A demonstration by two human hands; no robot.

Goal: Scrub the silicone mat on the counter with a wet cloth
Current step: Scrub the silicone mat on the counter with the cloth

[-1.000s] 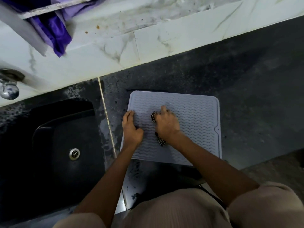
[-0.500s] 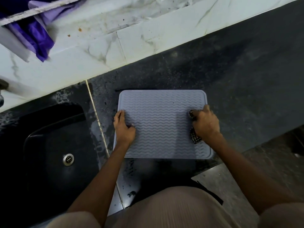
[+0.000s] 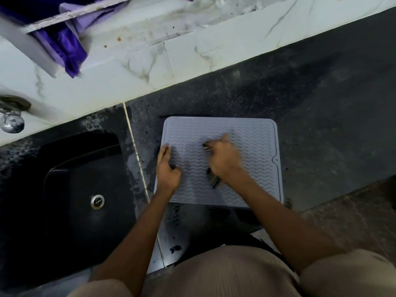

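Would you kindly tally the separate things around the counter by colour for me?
Grey: 1, silicone mat
Black: 2, sink and counter
Dark checked: 1, cloth
Purple: 1, hanging fabric
Silver: 2, tap and drain
Total: 7

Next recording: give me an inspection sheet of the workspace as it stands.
Surface: dark speckled counter, wet streaks near its front edge.
Job's things: grey silicone mat flat on the counter; dark patterned cloth on the mat.
Clutter: purple fabric on the marble ledge.
Hands: left hand presses the mat's left edge; right hand, blurred, grips the cloth.
Cables: nothing seen.
Surroundings: black sink at left, tap above it, marble backsplash.
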